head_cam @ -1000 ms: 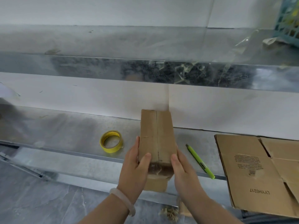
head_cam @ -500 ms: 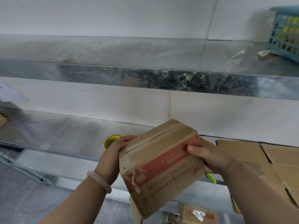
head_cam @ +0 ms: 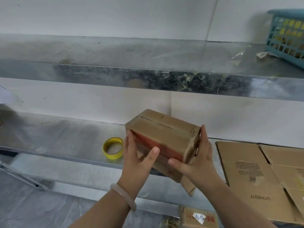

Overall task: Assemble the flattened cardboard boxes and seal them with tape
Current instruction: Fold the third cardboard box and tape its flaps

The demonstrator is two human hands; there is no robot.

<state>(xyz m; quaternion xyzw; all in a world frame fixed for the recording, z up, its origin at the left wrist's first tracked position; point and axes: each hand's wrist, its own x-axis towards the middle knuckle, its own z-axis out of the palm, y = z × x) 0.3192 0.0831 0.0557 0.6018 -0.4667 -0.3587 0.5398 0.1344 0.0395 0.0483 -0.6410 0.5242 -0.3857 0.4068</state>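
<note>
One box [head_cam: 164, 134], long axis left-to-right, seam upward.

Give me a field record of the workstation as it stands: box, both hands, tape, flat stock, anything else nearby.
box: assembled, top flaps closed, held tilted above the shelf's front edge; a cardboard flap sticks out beneath
left hand: grips the box's left end, thumb on the red-printed side
right hand: grips the box's right end
tape roll: yellow, lying flat on the shelf, left of the box, untouched
flattened cardboard: lying on the shelf at right
basket: blue, on the upper shelf, far right
</note>
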